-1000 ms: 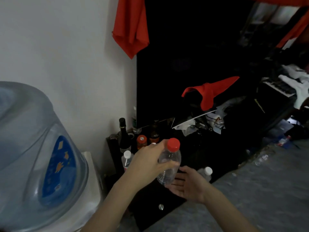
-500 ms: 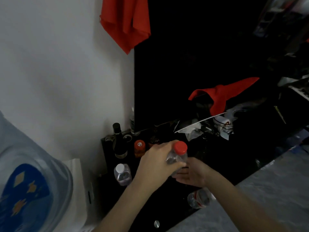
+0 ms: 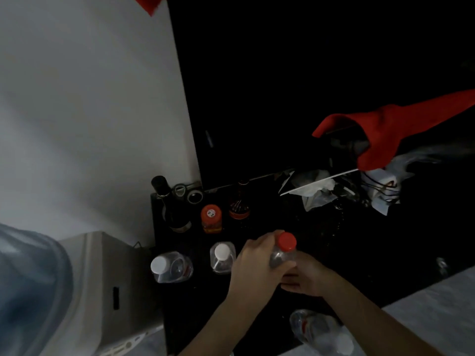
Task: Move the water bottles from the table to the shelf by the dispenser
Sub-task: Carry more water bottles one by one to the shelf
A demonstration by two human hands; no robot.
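No readable labels anywhere, too dark and blurry. Water dispenser (image 3: 84, 291) at far left, then 2 white-capped bottles (image 3: 171, 267) upright on the black shelf (image 3: 359, 253). Left hand (image 3: 257, 265) grips the clear red-capped bottle (image 3: 284, 250), upright over the shelf; right hand (image 3: 305, 278) cups its base, fingers curled. Shelf is open to the right.

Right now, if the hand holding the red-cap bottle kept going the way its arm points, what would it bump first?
Probably nothing soon. The left hand gripping the red-cap bottle points up-right over bare dark shelf top; the white papers lie further along. Depth is unclear.
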